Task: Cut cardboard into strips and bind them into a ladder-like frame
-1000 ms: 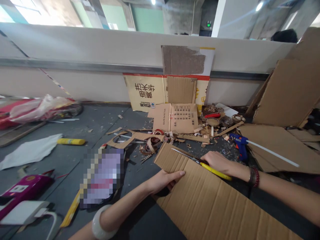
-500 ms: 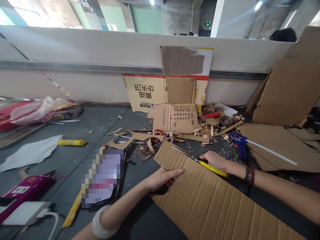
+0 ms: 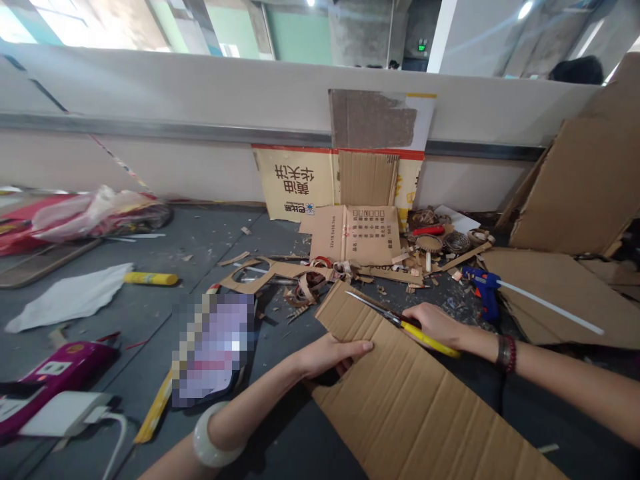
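A large brown sheet of cardboard (image 3: 425, 393) slants from the middle of the table towards the lower right, with ridges across it. My left hand (image 3: 330, 357) is closed on its left edge, thumb on top and the other fingers partly hidden beneath. In my right hand (image 3: 435, 323) is a pair of scissors (image 3: 425, 339) with yellow on the handle. Their blades lie along the sheet's upper right edge, tips pointing up and left. How far the blades are apart is hard to see.
A blue glue gun (image 3: 484, 290) with a white stick lies to the right. Cardboard scraps (image 3: 310, 287) spread behind the sheet. On the left are a blurred-out phone (image 3: 215, 350), a yellow tube (image 3: 153, 278), a white cloth (image 3: 70, 300) and a white charger (image 3: 65, 413). Cardboard panels (image 3: 565, 187) lean at right.
The whole view has shifted slightly, so everything appears a little further right. Hands, scissors and cardboard keep nearly the same position relative to one another.
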{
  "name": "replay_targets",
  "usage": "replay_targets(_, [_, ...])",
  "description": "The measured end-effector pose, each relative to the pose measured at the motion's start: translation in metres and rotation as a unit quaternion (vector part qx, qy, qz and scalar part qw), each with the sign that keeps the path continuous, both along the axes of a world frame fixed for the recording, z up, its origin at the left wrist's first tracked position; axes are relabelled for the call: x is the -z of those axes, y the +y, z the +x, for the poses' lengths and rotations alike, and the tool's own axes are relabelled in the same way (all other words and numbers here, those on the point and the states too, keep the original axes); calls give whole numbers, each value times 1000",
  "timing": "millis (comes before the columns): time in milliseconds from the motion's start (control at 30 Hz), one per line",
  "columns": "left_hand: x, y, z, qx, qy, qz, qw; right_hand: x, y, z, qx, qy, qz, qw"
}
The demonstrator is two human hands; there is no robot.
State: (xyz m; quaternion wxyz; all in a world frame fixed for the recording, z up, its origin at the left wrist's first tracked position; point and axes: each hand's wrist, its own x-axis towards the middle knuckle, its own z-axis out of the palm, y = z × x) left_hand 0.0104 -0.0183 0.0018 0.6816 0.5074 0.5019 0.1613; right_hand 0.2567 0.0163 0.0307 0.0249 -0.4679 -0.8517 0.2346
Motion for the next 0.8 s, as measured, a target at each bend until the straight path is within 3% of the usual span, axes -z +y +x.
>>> replay_targets(233, [2,-3,0,9,-12,-6,1000,-2,9,-15,-35,-23,49,998])
replay_targets(567, [-3,0,0,9,2,4,1000,2,18,-15,-51,-37,62,996])
replay_targets(800, [-7,4,-2,-26,4,21,999,14,24,-21,3,12,42,999])
